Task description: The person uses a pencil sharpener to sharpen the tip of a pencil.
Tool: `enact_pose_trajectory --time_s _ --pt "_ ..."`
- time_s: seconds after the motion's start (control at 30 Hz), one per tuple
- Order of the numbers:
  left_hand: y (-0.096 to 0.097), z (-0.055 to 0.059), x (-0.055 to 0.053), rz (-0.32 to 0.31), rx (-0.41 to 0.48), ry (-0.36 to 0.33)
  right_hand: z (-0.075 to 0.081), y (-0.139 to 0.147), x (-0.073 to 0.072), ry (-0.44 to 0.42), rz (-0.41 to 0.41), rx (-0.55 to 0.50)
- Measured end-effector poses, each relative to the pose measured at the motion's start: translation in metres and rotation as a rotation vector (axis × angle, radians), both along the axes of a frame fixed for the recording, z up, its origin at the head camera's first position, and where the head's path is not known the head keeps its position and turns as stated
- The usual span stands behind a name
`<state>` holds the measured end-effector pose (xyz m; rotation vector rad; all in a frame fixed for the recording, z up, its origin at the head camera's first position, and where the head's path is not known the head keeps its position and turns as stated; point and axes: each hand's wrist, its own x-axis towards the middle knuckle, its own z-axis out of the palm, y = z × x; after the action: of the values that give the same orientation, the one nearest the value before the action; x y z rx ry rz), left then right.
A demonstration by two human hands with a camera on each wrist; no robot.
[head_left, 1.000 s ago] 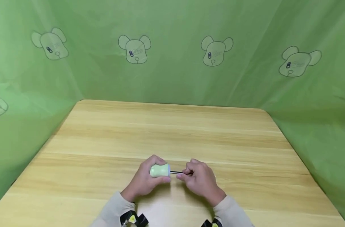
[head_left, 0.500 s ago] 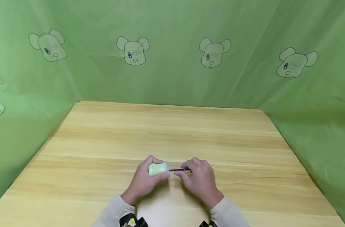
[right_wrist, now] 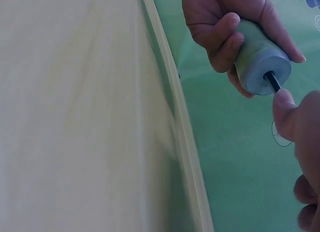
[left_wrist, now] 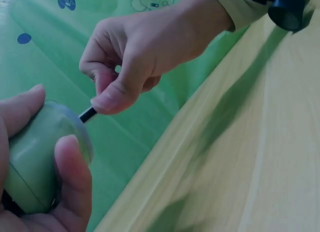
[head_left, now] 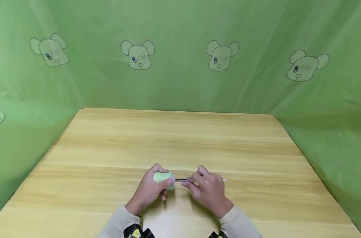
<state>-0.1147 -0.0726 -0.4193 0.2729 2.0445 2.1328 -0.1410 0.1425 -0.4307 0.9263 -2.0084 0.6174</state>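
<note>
Two pale sleeves [head_left: 116,222] are seen at the bottom edge of the head view, with black wrist mounts [head_left: 147,233] partly cut off by the frame beside them. Just above, at lower centre, the hands are held apart from each other, though both are engaged with one joined pair of things. By the left hand [head_left: 147,191], a light green barrel-shaped device [head_left: 160,177] is gripped, thumb on the near side and fingers wrapped around it; it is held sideways, with its bluish end face [right_wrist: 256,76] turned toward the right of the frame. By the right hand [head_left: 210,191], a thin dark rod [head_left: 180,180] is pinched between thumb and curled index finger. One end of the rod is set into a hole in the end face, as is shown in the right wrist view; a light tip is seen past the knuckles. Shadows are cast below the hands on the wood-grained table [head_left: 180,142], whose far edge is met at mid-frame by green cloth [head_left: 180,89]. Across its upper part, outlined bear heads [head_left: 139,59] are printed in a row.
</note>
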Motion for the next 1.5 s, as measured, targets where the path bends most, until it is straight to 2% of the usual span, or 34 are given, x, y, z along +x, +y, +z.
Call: enact_pose_trajectory --time_s 0.1,0.2,0.23,0.37,0.43,0.47,0.5,0.63,0.73,0.87,1.0,1.13,1.23,1.37,1.5 --pt "-0.001 -0.001 -0.001 -0.028 -0.016 0.038 0.000 0.001 0.002 -0.061 -0.002 0.008" --pt "-0.002 -0.005 -0.002 -0.052 -0.065 0.154 0.005 0.002 0.007 -0.171 -0.013 0.022" --pt "-0.003 -0.006 -0.002 -0.057 -0.098 0.219 0.008 0.003 0.009 -0.244 -0.006 0.026" --pt "-0.003 -0.009 -0.002 -0.061 -0.203 0.466 0.022 0.007 0.013 -0.767 0.079 0.018" --pt "-0.002 -0.009 -0.002 -0.059 -0.230 0.515 0.027 0.007 0.014 -0.936 0.056 0.009" --pt "-0.001 -0.009 -0.002 -0.059 -0.231 0.508 0.028 0.008 0.013 -0.964 0.038 0.009" --pt "0.000 -0.009 -0.002 -0.056 -0.230 0.481 0.027 0.008 0.013 -0.926 0.017 0.017" --pt "0.001 -0.007 -0.001 -0.020 -0.197 0.300 0.017 0.004 0.011 -0.548 -0.104 0.050" --pt "0.001 -0.005 0.001 0.012 -0.153 0.173 0.010 0.001 0.009 -0.335 -0.124 0.049" --pt "0.000 -0.004 0.001 0.048 -0.116 0.080 0.005 -0.001 0.009 -0.219 -0.069 0.043" --pt "0.000 -0.006 0.001 0.043 -0.083 0.060 0.005 -0.002 0.008 -0.104 -0.041 0.031" --pt "-0.001 -0.007 0.002 0.012 -0.060 0.053 0.003 -0.001 0.006 -0.035 0.022 0.003" --pt "-0.001 -0.006 0.001 0.004 -0.061 0.062 0.001 0.000 0.003 -0.021 0.065 0.004" --pt "-0.001 -0.004 0.001 -0.008 -0.060 0.078 0.000 0.001 0.002 -0.044 0.088 0.008" --pt "-0.001 -0.002 0.002 -0.022 -0.062 0.079 0.003 0.002 0.004 -0.115 0.096 0.008"
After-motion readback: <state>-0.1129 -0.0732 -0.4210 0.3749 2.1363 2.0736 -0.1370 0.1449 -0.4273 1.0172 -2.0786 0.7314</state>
